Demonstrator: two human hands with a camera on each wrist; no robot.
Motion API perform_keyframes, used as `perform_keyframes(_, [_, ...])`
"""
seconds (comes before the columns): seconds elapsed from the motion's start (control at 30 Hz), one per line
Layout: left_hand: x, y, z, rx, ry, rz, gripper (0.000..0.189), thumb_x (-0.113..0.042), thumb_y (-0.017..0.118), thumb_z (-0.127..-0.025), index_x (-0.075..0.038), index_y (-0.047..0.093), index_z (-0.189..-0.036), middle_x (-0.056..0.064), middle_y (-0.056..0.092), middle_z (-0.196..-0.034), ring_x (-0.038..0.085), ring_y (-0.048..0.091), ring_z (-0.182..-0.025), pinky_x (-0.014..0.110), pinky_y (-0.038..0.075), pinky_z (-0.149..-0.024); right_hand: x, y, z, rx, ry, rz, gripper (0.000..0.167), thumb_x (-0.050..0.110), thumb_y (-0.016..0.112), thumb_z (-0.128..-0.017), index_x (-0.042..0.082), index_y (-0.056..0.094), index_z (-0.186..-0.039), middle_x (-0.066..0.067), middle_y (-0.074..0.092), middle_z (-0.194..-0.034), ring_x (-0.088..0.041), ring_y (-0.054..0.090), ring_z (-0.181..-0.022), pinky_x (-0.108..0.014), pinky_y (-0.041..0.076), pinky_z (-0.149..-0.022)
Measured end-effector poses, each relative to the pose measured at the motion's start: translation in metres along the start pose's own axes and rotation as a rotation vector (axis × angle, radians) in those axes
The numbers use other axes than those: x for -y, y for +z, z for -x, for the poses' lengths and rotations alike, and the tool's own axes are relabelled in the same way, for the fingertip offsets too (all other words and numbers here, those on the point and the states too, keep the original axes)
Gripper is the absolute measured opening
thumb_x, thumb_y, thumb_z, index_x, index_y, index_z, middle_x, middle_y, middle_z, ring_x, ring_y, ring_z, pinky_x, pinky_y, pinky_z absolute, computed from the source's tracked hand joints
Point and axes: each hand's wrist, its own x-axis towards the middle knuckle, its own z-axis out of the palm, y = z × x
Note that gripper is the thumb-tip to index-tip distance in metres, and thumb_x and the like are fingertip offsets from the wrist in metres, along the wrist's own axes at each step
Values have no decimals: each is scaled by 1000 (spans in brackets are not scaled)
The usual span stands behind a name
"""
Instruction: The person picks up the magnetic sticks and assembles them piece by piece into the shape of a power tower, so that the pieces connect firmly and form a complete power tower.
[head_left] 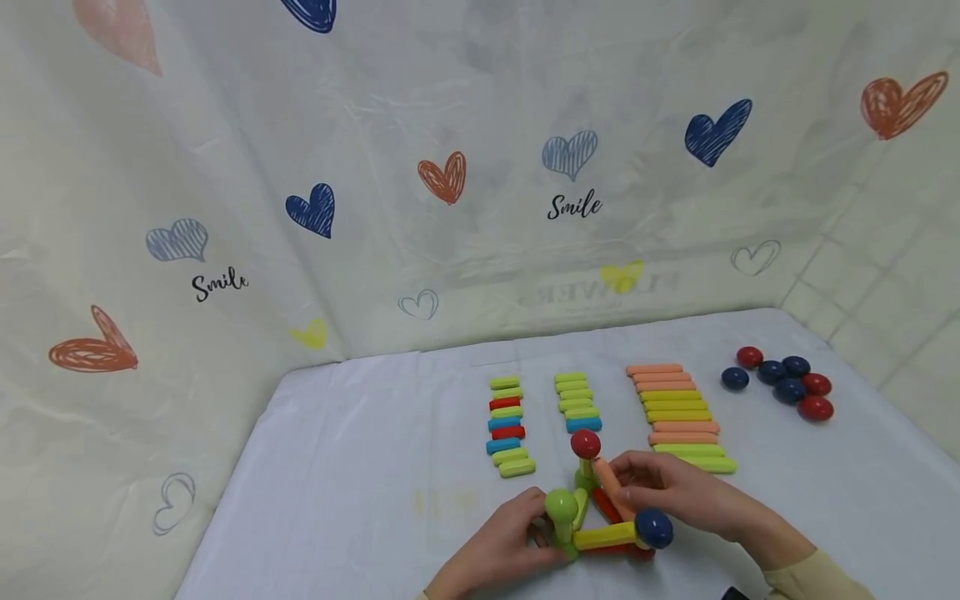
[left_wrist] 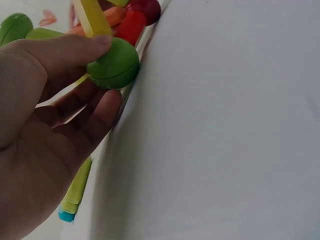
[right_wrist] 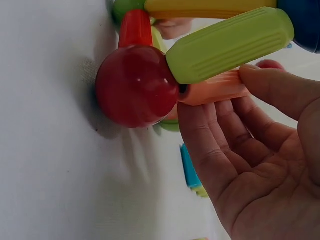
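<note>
A frame of magnetic sticks and balls stands between the two hands. My left hand (head_left: 512, 537) pinches its lower green ball (left_wrist: 116, 65) between thumb and fingers. With thumb and fingers, my right hand (head_left: 678, 493) holds an orange stick (right_wrist: 216, 88) slantwise; one end is close to the lower red ball (right_wrist: 135, 87), and whether they touch I cannot tell. On top of the frame sit a light green ball (head_left: 561, 506), a red ball (head_left: 585, 444) and a blue ball (head_left: 653, 528). A yellow stick (head_left: 606, 536) spans the front; red sticks lie below.
Short sticks (head_left: 507, 423) in green, red and blue lie in a column, beside another short column (head_left: 576, 402). Longer orange, yellow and green sticks (head_left: 678, 407) are lined up behind the right hand. Loose blue and red balls (head_left: 790, 390) rest at the far right of the white table (head_left: 337, 500).
</note>
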Motion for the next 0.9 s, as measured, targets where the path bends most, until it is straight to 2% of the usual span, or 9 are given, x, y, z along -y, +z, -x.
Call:
perform_keyframes(0.2, [2,-1,-3,-6,-13,61,33,-20,77,-86,-22,62,-115,-15,54,-99,-2,55,-85,17,52,-75,0,2,2,7,-38,2,33,20,55,-101,-1,56,-126,-17,62,-117,-29,58,-100,-26,53,-84])
perform_keyframes(0.47, [3,2,-9,-22,-35,131,31,-23,78,-85,-24,61,-111,-15,56,-100,0,54,-84,18,50,-74,-2,3,1,-22,-22,2,35,23,55,-101,-1,55,-127,-15,62,-121,-29,57,-104,-24,52,-85])
perform_keyframes(0.7, [-1,3,-11,-31,-37,112,27,-19,77,-86,-19,62,-109,-15,57,-98,-1,53,-83,17,51,-74,0,3,1,-36,-14,27,36,24,55,-101,-1,56,-127,-15,62,-121,-29,57,-104,-25,52,-85])
perform_keyframes(0.8, [-2,3,-12,-27,-27,98,26,-19,76,-86,-18,63,-108,-16,56,-98,-2,53,-83,17,51,-74,5,3,0,-76,-11,59,37,26,56,-100,1,56,-127,-13,62,-121,-28,57,-106,-27,53,-86])
perform_keyframes(0.9, [-1,3,-12,-28,-22,83,26,-20,76,-86,-19,63,-108,-16,56,-97,-2,53,-82,17,51,-74,11,3,-1,-129,-49,109,41,27,59,-99,3,53,-132,-14,58,-126,-29,57,-108,-29,54,-85])
